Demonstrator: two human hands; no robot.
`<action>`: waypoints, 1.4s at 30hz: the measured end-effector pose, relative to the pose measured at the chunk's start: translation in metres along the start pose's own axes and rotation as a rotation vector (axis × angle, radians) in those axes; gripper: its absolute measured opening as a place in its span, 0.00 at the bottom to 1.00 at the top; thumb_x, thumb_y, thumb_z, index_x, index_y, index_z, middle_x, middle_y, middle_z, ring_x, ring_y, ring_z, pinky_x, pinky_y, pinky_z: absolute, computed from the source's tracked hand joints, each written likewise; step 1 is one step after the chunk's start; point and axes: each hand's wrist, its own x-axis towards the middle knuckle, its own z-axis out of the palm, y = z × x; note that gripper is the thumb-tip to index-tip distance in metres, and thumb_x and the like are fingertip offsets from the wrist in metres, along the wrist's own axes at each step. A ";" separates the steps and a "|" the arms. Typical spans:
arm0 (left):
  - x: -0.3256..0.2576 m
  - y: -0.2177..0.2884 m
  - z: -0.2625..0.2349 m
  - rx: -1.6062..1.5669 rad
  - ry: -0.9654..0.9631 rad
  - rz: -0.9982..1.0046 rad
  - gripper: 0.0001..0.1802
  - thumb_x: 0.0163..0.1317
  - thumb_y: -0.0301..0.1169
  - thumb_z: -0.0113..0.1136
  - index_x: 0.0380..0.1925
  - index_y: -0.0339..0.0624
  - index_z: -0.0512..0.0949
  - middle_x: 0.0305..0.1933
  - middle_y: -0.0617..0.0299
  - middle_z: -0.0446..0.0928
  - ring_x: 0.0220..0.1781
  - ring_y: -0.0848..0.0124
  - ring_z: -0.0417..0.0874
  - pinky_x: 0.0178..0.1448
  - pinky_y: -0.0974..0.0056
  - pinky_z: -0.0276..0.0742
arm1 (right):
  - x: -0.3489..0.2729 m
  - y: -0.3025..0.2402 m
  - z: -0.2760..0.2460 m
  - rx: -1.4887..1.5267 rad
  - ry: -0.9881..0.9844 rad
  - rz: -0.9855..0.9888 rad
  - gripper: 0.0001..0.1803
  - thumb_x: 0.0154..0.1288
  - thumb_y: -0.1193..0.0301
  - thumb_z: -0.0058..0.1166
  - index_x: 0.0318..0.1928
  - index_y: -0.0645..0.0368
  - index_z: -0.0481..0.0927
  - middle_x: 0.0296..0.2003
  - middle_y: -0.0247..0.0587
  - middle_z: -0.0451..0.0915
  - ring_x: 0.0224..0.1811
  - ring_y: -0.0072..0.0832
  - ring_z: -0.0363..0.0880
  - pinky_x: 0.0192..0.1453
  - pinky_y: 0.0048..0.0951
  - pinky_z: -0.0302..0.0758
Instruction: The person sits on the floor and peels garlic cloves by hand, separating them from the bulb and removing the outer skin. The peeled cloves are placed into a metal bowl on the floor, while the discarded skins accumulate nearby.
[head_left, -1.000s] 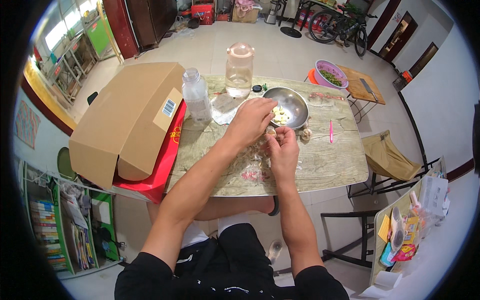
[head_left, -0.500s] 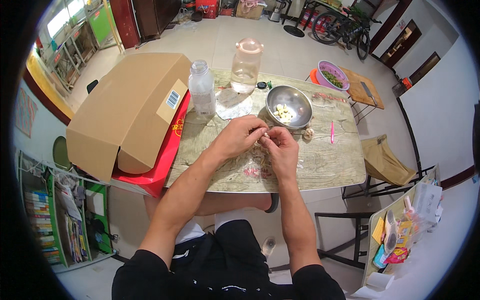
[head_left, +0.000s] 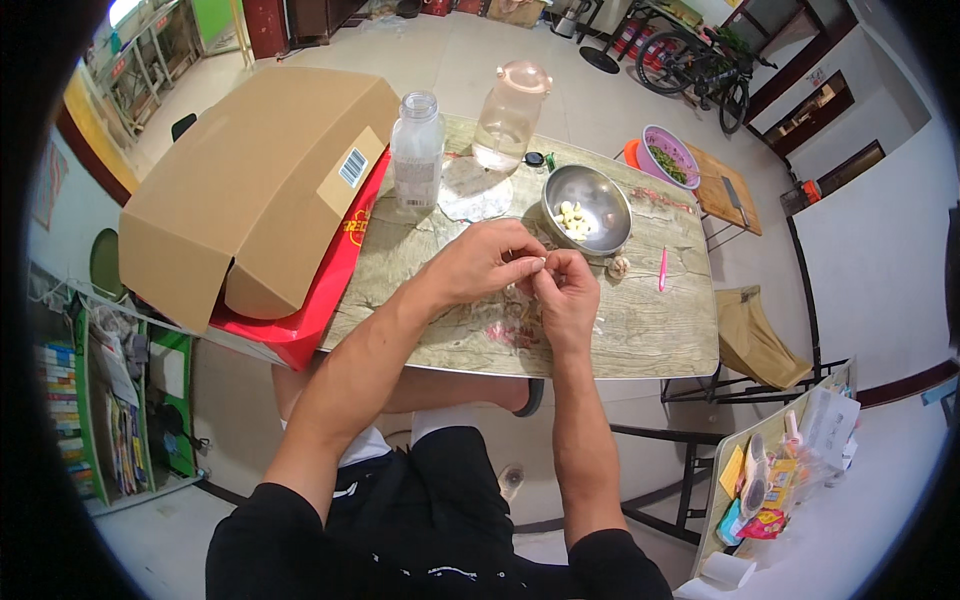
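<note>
Above the wooden-patterned table my left hand (head_left: 490, 262) and my right hand (head_left: 567, 300) meet, fingertips pinched together on a small pale garlic clove (head_left: 543, 263), mostly covered by the fingers. Just beyond them a steel bowl (head_left: 612, 205) holds several peeled cloves (head_left: 573, 220). A garlic bulb (head_left: 619, 267) sits against the near right side of the bowl. Thin papery skins (head_left: 515, 330) are scattered on the table under my hands.
A large cardboard box (head_left: 250, 190) rests on a red tray (head_left: 300, 340) at the left. A clear bottle (head_left: 417, 160) and a pinkish jug (head_left: 505, 120) stand at the back. A pink pen-like stick (head_left: 663, 270) lies right; a knife (head_left: 735, 200) lies on a farther wooden board.
Both hands stay together at the clove, their fingers shifted slightly, with the left thumb now straighter. The whole view has tilted and moved a little.
</note>
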 end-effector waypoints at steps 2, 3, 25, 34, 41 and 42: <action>-0.001 0.001 -0.001 -0.025 0.013 -0.040 0.09 0.65 0.30 0.66 0.41 0.36 0.85 0.39 0.55 0.82 0.41 0.61 0.85 0.47 0.61 0.80 | 0.001 -0.005 0.004 0.004 0.009 0.014 0.06 0.71 0.82 0.60 0.45 0.63 0.77 0.34 0.30 0.79 0.36 0.17 0.80 0.41 0.20 0.82; -0.001 0.002 -0.002 -0.036 0.016 -0.067 0.09 0.66 0.31 0.66 0.40 0.36 0.85 0.40 0.55 0.82 0.41 0.62 0.85 0.47 0.61 0.80 | 0.002 -0.008 0.006 -0.001 0.017 0.021 0.07 0.71 0.82 0.60 0.45 0.63 0.77 0.35 0.30 0.79 0.36 0.17 0.80 0.42 0.20 0.82; -0.001 -0.002 -0.002 -0.055 0.129 -0.155 0.08 0.71 0.26 0.62 0.45 0.32 0.82 0.37 0.59 0.85 0.37 0.75 0.83 0.44 0.67 0.80 | 0.002 -0.011 0.003 -0.154 0.051 0.097 0.05 0.73 0.77 0.59 0.46 0.65 0.80 0.32 0.32 0.81 0.27 0.17 0.79 0.30 0.18 0.75; 0.000 0.004 0.001 -0.015 0.143 -0.079 0.09 0.67 0.24 0.64 0.47 0.36 0.85 0.40 0.57 0.86 0.40 0.69 0.86 0.46 0.65 0.81 | 0.002 -0.015 0.003 -0.163 -0.061 0.150 0.10 0.79 0.68 0.53 0.47 0.63 0.81 0.26 0.24 0.75 0.22 0.10 0.66 0.24 0.16 0.62; 0.001 -0.005 0.004 0.051 0.114 0.111 0.08 0.61 0.23 0.67 0.41 0.36 0.85 0.39 0.54 0.86 0.40 0.61 0.87 0.45 0.62 0.83 | 0.002 -0.008 0.003 -0.167 -0.061 0.140 0.11 0.82 0.67 0.47 0.43 0.60 0.79 0.24 0.22 0.72 0.20 0.09 0.62 0.22 0.16 0.57; 0.001 -0.006 0.004 0.061 0.117 0.130 0.08 0.61 0.23 0.67 0.41 0.37 0.85 0.39 0.54 0.86 0.40 0.61 0.88 0.45 0.62 0.83 | 0.002 -0.010 0.003 -0.185 -0.070 0.164 0.11 0.81 0.68 0.47 0.44 0.61 0.79 0.24 0.23 0.72 0.22 0.10 0.63 0.24 0.17 0.59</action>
